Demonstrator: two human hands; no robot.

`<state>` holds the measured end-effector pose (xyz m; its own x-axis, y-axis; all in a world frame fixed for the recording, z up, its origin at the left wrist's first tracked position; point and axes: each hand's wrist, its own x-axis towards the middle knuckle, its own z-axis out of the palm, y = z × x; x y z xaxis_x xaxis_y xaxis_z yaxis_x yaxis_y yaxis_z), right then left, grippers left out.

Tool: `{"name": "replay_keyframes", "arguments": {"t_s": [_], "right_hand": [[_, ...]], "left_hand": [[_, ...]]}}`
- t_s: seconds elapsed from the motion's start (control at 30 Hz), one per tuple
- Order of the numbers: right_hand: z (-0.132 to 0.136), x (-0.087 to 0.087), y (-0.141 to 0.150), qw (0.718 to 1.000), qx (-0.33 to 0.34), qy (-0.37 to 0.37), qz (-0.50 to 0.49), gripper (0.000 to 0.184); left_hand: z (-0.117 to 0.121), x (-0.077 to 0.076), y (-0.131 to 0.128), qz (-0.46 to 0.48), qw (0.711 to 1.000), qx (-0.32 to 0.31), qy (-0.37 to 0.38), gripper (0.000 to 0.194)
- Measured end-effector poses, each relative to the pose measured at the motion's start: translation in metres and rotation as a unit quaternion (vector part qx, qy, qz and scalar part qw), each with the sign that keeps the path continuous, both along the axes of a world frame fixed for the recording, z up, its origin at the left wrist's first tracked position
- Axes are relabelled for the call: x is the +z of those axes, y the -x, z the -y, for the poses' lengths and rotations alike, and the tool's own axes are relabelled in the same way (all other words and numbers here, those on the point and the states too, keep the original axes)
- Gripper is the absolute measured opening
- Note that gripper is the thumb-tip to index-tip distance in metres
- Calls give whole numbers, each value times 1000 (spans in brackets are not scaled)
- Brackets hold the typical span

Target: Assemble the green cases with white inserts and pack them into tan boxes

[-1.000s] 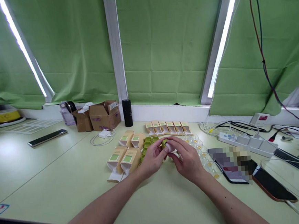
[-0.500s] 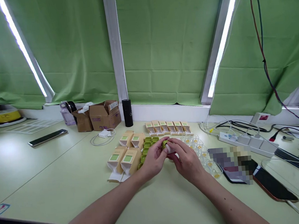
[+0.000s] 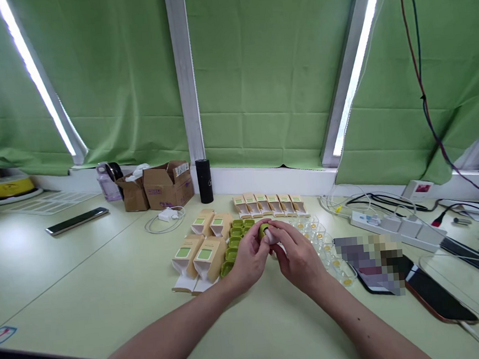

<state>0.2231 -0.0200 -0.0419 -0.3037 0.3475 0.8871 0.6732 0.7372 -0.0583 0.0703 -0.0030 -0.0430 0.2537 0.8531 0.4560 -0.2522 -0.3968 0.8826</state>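
Observation:
Both my hands meet above the table's middle. My left hand (image 3: 248, 259) pinches a small green cap (image 3: 263, 232) with its fingertips. My right hand (image 3: 298, 255) is closed round a small pale jar (image 3: 271, 235) pressed against that cap. Just behind my left hand lie several more green caps (image 3: 233, 241) in rows. Several clear little cups with yellow centres (image 3: 328, 250) stand to the right of my right hand. Tan cartons with green labels (image 3: 199, 254) lie to the left, and a row of smaller tan cartons (image 3: 268, 205) stands behind.
Two open cardboard boxes (image 3: 159, 188) and a black cylinder (image 3: 203, 181) stand by the window ledge. A white charger with cable (image 3: 165, 216) and a phone (image 3: 76, 220) lie at the left. A power strip (image 3: 396, 225), cables and phones (image 3: 433, 294) crowd the right.
Both hands have stayed in place, with small finger shifts around the cap and jar; nothing else has moved.

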Motion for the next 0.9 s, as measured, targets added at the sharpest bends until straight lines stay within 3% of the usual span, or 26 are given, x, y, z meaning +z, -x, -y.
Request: {"name": "replay_keyframes", "arguments": {"t_s": [0.3,0.5,0.9], "right_hand": [[0,0,0,1000,1,2,4,42],[-2,-7,0,1000,1,15,2,44],[-5,-14,0,1000,-7,3,-1,43]], "left_hand": [[1,-5,2,20,1000,-8,0,55],[5,-4,5,15,998,-56,17,72],[-1,-7,2,-25,999,-21,4,64]]}}
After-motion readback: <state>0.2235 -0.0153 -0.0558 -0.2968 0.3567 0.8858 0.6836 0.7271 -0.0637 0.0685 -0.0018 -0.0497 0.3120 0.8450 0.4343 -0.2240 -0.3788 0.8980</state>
